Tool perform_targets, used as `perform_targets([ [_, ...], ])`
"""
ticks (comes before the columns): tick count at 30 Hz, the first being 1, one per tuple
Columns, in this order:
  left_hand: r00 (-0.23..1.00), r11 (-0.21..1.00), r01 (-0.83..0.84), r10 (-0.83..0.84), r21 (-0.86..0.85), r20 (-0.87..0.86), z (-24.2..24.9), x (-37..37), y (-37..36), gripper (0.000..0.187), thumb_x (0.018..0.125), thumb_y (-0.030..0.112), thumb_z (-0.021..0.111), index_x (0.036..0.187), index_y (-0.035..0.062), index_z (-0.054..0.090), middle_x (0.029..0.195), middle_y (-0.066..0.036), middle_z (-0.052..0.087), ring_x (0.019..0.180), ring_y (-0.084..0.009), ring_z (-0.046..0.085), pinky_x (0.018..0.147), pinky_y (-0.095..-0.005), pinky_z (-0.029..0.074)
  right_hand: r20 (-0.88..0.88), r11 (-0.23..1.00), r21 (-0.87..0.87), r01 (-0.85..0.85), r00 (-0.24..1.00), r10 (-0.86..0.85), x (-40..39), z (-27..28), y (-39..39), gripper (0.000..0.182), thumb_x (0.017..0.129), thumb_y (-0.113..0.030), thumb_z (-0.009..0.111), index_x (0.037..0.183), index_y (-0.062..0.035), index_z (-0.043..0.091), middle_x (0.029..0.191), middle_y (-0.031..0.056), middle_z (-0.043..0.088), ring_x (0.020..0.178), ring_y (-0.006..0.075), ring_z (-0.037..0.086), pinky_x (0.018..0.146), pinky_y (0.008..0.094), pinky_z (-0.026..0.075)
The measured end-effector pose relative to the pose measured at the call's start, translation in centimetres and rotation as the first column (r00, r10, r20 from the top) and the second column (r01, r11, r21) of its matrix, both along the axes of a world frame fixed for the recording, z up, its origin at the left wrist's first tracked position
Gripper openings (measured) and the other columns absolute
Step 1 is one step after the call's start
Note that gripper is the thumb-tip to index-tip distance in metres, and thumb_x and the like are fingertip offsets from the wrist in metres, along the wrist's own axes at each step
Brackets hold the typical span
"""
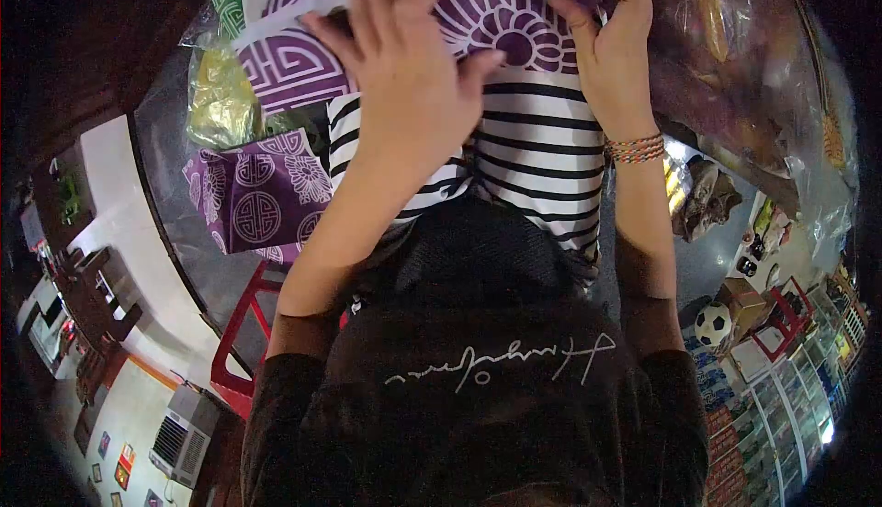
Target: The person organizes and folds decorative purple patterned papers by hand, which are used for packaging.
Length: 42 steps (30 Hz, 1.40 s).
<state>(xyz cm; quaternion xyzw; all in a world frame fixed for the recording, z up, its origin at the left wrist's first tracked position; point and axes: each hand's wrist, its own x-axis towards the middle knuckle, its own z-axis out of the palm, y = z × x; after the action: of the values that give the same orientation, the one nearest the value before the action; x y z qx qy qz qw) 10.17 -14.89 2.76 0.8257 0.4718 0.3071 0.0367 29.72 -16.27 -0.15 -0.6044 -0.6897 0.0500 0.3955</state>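
Note:
A purple patterned sheet [511,43] with white floral and key designs and a white band lies across my lap, over black-and-white striped trousers [537,130]. On its left part rests my left hand [404,66], fingers spread and slightly blurred, thumb pointing right. My right hand [617,43], with a braided bracelet at the wrist, pinches the sheet's right end at the white band, thumb on the near face. The sheet's far part runs out of the top of the view.
A folded purple bag [262,190] in the same pattern stands left of my legs, below a yellow plastic-wrapped bundle [223,98]. Clear plastic [735,66] covers things at the right. A red stool [241,342] is at lower left; a football [713,323] lies at right.

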Motion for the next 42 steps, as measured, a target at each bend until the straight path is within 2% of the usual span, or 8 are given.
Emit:
perform_targets([
  [2,0.998,1.000,0.012,-0.010,-0.020,0.066,-1.1,-2.1,1.1,0.082,0.061,0.035,0.084,0.123,0.0044,0.040,0.133,-0.015,0.039,0.127,-0.0355,0.032,0.105,-0.0513,0.022,0.010,0.997,0.073,0.034,0.999,-0.035,0.0,-0.6,0.0,0.037,0.084,-0.016,0.069,0.111,-0.0008,0.049,0.111,0.0120,0.050,0.107,0.0274,0.048,0.093,0.0350,0.039],
  [20,0.960,1.000,0.006,0.001,-0.024,0.281,-3.2,-10.1,1.0,0.089,0.061,0.030,0.088,0.118,0.0043,0.025,0.128,-0.020,0.035,0.123,-0.0319,0.032,0.106,-0.0429,0.025,-0.004,0.998,0.040,0.044,0.999,-0.044,0.2,-0.5,0.0,0.040,0.084,-0.023,0.069,0.111,0.0004,0.050,0.111,0.0136,0.050,0.104,0.0277,0.049,0.091,0.0351,0.040],
  [22,0.889,0.906,-0.100,0.266,-0.411,0.371,-4.4,-10.6,1.0,0.088,0.067,0.025,0.086,0.123,0.0034,0.021,0.129,-0.020,0.034,0.123,-0.0284,0.033,0.106,-0.0395,0.027,-0.025,0.998,0.021,0.051,0.998,-0.051,0.1,-0.5,-0.1,0.040,0.085,-0.023,0.069,0.111,0.0004,0.050,0.111,0.0136,0.050,0.104,0.0276,0.049,0.092,0.0350,0.040],
  [25,0.686,0.815,0.177,0.300,-0.552,0.663,-5.0,-10.8,1.2,0.087,0.072,0.019,0.083,0.128,0.0036,0.017,0.131,-0.019,0.033,0.121,-0.0254,0.036,0.104,-0.0371,0.031,-0.006,0.998,0.023,0.060,0.998,-0.059,0.3,-0.6,0.0,0.041,0.085,-0.024,0.068,0.112,0.0005,0.050,0.112,0.0135,0.050,0.104,0.0272,0.050,0.092,0.0347,0.039],
  [29,0.494,0.637,0.256,0.560,-0.727,0.665,-4.3,-11.9,0.4,0.073,0.081,0.008,0.073,0.132,0.0049,0.021,0.120,-0.016,0.047,0.110,-0.0208,0.049,0.095,-0.0318,0.042,-0.032,0.996,-0.023,0.080,0.996,-0.081,0.3,-0.1,-0.3,0.042,0.086,-0.026,0.068,0.113,0.0006,0.049,0.112,0.0134,0.050,0.104,0.0267,0.050,0.093,0.0343,0.039],
  [34,0.473,0.650,0.196,0.593,-0.734,0.651,-3.4,-12.0,0.1,0.057,0.089,0.004,0.060,0.136,0.0029,0.028,0.118,-0.017,0.052,0.106,-0.0212,0.054,0.089,-0.0342,0.048,-0.064,0.998,-0.017,0.059,0.996,-0.060,0.4,-0.2,-0.5,0.045,0.086,-0.029,0.068,0.115,0.0001,0.049,0.112,0.0130,0.050,0.106,0.0258,0.050,0.094,0.0338,0.038],
  [36,0.265,0.671,0.319,0.615,-0.669,0.743,-3.5,-12.3,0.4,0.054,0.083,0.002,0.068,0.128,0.0020,0.038,0.105,-0.011,0.057,0.094,-0.0186,0.059,0.082,-0.0302,0.050,-0.032,0.998,-0.012,0.058,0.998,-0.058,0.5,-0.1,-0.5,0.048,0.086,-0.032,0.068,0.116,0.0000,0.048,0.114,0.0129,0.049,0.107,0.0246,0.050,0.095,0.0328,0.038],
  [42,0.392,0.612,0.252,0.643,-0.749,0.658,-3.0,-13.8,0.4,0.042,0.088,-0.002,0.059,0.127,-0.0011,0.043,0.103,-0.014,0.060,0.091,-0.0186,0.060,0.082,-0.0299,0.049,-0.068,0.996,0.064,0.054,0.996,-0.050,0.0,0.2,-0.1,0.039,0.082,-0.024,0.071,0.108,-0.0011,0.052,0.102,0.0123,0.052,0.095,0.0281,0.050,0.085,0.0364,0.040],
])
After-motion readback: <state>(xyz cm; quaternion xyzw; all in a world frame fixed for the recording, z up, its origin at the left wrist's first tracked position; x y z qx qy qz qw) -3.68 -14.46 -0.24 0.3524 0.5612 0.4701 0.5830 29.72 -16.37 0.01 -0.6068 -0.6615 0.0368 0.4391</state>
